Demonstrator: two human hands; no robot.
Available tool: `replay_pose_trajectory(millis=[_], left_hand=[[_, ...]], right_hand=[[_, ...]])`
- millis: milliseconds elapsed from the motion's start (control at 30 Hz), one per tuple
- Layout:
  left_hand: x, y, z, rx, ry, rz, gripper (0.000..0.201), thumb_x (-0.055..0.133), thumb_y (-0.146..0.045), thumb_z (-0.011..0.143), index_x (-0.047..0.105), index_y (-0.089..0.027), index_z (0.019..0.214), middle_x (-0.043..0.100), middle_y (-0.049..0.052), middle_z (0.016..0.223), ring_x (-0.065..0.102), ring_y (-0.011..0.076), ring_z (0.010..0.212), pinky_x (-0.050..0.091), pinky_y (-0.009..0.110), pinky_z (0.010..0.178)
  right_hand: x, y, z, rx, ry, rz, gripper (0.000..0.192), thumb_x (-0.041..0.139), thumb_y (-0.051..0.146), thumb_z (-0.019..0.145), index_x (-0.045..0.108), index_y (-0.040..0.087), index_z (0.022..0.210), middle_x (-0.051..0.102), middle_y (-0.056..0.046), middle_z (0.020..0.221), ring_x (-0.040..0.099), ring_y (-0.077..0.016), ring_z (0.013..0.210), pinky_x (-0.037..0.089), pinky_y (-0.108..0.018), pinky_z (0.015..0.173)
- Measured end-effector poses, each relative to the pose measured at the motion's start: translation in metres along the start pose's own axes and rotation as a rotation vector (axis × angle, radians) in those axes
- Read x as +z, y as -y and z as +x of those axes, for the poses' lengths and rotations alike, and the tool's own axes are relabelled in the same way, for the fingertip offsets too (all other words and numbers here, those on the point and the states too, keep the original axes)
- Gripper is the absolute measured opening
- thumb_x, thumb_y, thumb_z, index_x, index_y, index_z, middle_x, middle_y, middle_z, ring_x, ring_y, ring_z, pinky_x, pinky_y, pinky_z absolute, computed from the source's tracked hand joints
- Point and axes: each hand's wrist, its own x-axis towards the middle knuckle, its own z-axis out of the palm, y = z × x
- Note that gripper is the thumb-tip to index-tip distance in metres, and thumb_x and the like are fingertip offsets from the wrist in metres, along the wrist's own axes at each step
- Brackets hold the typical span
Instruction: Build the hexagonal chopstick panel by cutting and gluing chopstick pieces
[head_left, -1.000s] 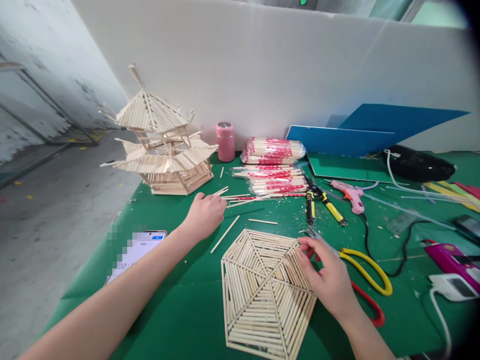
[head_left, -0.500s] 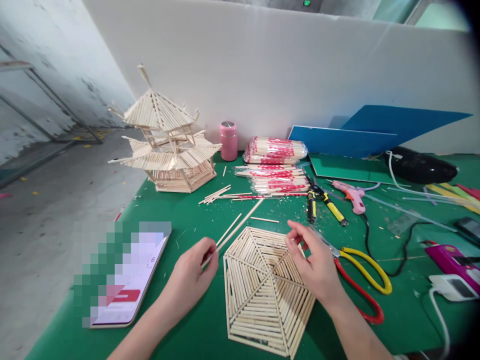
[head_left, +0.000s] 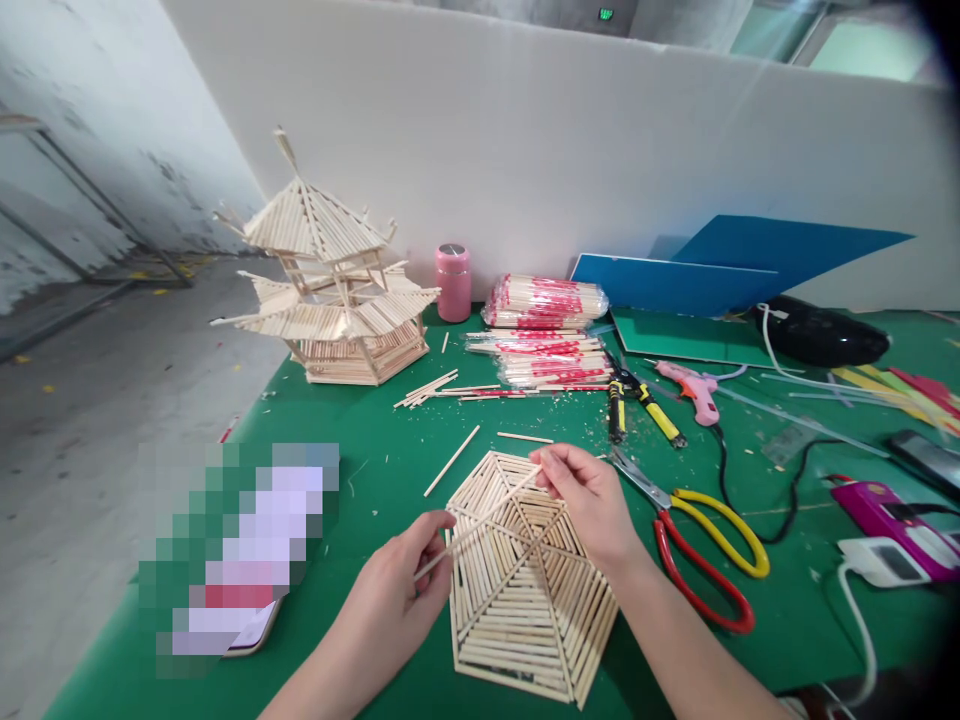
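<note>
Holding a thin wooden stick [head_left: 487, 515] between our two bare hands, we look down at a green-covered table [head_left: 360, 430]. Our left hand [head_left: 397, 590] pinches the stick near its lower end; our right hand [head_left: 589, 500] grips the upper end between thumb and fingers. The stick slants over the upper left part of a many-sided panel [head_left: 514, 645] of pale sticks, which lies flat before us, its ribs meeting at the middle. We cannot tell whether stick and panel touch. Just beyond the panel lie two loose sticks [head_left: 451, 460]. Right of it are scissors [head_left: 649, 488] with red and yellow handles; left of our left hand lies a phone [head_left: 274, 560], mostly pixelated. Farther back stand a tiered stick pavilion [head_left: 319, 225] and a pink flask [head_left: 453, 288], near wrapped bundles of sticks [head_left: 546, 302].
</note>
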Motion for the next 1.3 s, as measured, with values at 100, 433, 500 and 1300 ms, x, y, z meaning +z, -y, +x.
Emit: replay_pose_trajectory(millis=[100, 433, 500, 1300], left_hand=[[0.003, -0.009, 0.005, 0.018, -0.02, -0.103, 0.022, 0.037, -0.033, 0.084, 0.052, -0.019, 0.092, 0.058, 0.002, 0.074, 0.055, 0.0129, 0.065, 0.043, 0.021, 0.058], [0.0, -0.01, 0.006, 0.067, -0.139, 0.057, 0.03, 0.033, -0.032, 0.086, 0.058, -0.018, 0.077, 0.054, 0.002, 0.066, 0.052, 0.0136, 0.061, 0.04, 0.023, 0.056], [-0.004, -0.003, 0.004, 0.028, -0.18, 0.064, 0.029, 0.034, -0.033, 0.085, 0.058, -0.018, 0.079, 0.054, 0.002, 0.067, 0.052, 0.0142, 0.062, 0.04, 0.024, 0.056], [0.011, 0.005, -0.029, -0.276, -0.194, -0.641, 0.024, 0.048, -0.04, 0.077, 0.053, -0.018, 0.069, 0.055, 0.005, 0.092, 0.053, 0.018, 0.089, 0.043, 0.027, 0.076]], right_hand=[[0.005, 0.003, -0.008, -0.013, 0.089, -0.027, 0.021, 0.054, 0.035, 0.078, 0.067, 0.018, 0.077, 0.06, 0.0, 0.061, 0.053, -0.0106, 0.058, 0.042, -0.022, 0.055], [-0.026, -0.012, -0.011, -0.065, -0.13, -0.184, 0.026, 0.048, 0.038, 0.082, 0.063, 0.017, 0.078, 0.045, 0.004, 0.05, 0.043, -0.0094, 0.048, 0.037, -0.022, 0.048], [-0.048, -0.017, -0.014, -0.074, -0.219, -0.35, 0.028, 0.048, 0.04, 0.081, 0.062, 0.017, 0.077, 0.042, 0.004, 0.048, 0.042, -0.0102, 0.046, 0.037, -0.023, 0.046], [-0.033, -0.034, -0.091, -0.38, 0.429, -1.014, 0.063, 0.055, 0.054, 0.07, 0.041, 0.027, 0.125, 0.038, -0.008, 0.132, 0.031, -0.0325, 0.12, 0.031, -0.05, 0.094]])
